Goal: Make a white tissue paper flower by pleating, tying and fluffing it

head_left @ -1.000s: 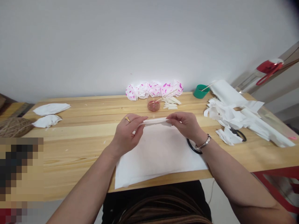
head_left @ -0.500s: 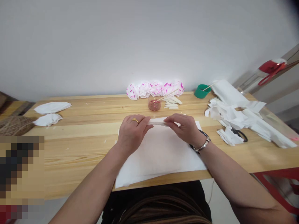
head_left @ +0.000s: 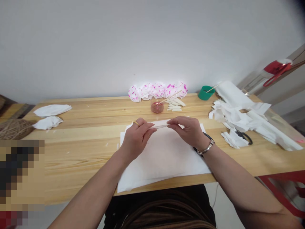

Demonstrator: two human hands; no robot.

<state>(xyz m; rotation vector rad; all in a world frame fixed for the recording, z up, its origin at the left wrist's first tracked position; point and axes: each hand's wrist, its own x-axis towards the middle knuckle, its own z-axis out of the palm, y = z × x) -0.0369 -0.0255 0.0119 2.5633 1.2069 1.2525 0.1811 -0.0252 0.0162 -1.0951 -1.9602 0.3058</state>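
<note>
Both hands were pinched on one slim, folded strip of white paper, thumbs set against fingers, with a short span of its layered edge showing between them. The left hand (head_left: 138, 136), with a gold ring (head_left: 135, 123) on it, gripped one end of the folded strip (head_left: 160, 124); the right hand (head_left: 187, 128), with a smooth silver bangle (head_left: 208, 147) at the wrist, gripped the other. The strip lay level at the far edge of a broad, thin white sheet (head_left: 164, 156) – whether it touched that sheet I couldn't tell. The sheet was spread flat on the counter (head_left: 78, 156), whose pale wood ran in long streaks of grain.

Beyond the hands stood a clear little jar (head_left: 157, 108) with something reddish in it and a thin stick leaning out, just beside a small heap of pale, narrow strips (head_left: 175, 105). Behind these, ruffled white puffs (head_left: 158, 90) flecked with magenta sat in a row near the wall. Farther right was a round green cup (head_left: 206, 93), then crumpled, torn-looking white paper (head_left: 227, 116) and a black looped handle (head_left: 247, 138) partly under a scrap. Over on the left lay two gathered white pieces – one (head_left: 52, 110) long and leaf-shaped, the other (head_left: 49, 122) puckered – near a coarse, fibrous ball of brown twine (head_left: 16, 128).
</note>
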